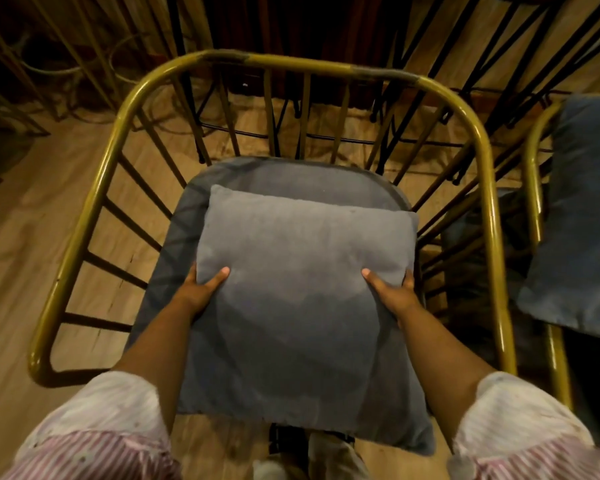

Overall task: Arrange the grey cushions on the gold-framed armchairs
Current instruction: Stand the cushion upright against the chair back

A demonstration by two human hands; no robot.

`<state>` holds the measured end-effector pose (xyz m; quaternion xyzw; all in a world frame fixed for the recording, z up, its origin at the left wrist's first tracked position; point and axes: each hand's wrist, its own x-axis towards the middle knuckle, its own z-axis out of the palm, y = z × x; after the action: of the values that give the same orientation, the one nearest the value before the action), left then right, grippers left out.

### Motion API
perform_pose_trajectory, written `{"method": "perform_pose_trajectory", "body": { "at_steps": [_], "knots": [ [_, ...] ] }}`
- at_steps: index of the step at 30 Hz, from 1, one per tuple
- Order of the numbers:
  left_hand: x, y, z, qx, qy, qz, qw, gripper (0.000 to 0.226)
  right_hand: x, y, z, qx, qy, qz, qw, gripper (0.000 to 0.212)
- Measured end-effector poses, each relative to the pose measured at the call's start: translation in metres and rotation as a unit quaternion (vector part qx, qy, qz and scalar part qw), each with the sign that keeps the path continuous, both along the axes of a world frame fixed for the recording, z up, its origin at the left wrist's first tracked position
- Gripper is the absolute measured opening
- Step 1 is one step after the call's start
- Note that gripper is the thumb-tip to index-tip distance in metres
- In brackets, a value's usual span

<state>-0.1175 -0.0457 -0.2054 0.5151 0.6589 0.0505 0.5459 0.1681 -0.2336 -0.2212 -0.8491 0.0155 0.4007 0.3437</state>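
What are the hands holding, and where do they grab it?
Both hands hold the grey cushion by its side edges: the left hand on its left edge, the right hand on its right edge, above the armchair's seat.

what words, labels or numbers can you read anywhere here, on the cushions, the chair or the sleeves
None: no legible text shows in this view.
The grey cushion held by the left hand and the right hand is plain fabric with no visible tag.
The gold-framed armchair has worn dark patches on its top rail, no lettering.
The striped sleeves carry a pattern only.
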Motion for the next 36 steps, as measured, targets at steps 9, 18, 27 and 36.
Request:
{"method": "perform_pose_trajectory", "body": {
  "at_steps": [9, 18, 27, 36],
  "knots": [
    [0.071, -0.025, 0.065, 0.017, 0.101, -0.089, 0.991, 0.096, -0.001, 0.0, 0.09, 0.009, -0.013, 0.089, 0.996, 0.06],
    [0.195, -0.08, 0.196, 0.103, -0.068, -0.325, 0.938, 0.064, 0.038, -0.079, 0.237, 0.133, -0.221, 0.067, 0.964, 0.032],
    [0.354, -0.157, 0.251, 0.09, -0.173, -0.392, 0.899, 0.066, 0.201, -0.179, 0.331, 0.101, -0.398, -0.015, 0.912, 0.041],
    [0.488, -0.215, 0.236, 0.046, -0.197, -0.347, 0.916, 0.065, 0.374, -0.244, 0.331, -0.077, -0.381, -0.05, 0.92, 0.081]
  ]
}}
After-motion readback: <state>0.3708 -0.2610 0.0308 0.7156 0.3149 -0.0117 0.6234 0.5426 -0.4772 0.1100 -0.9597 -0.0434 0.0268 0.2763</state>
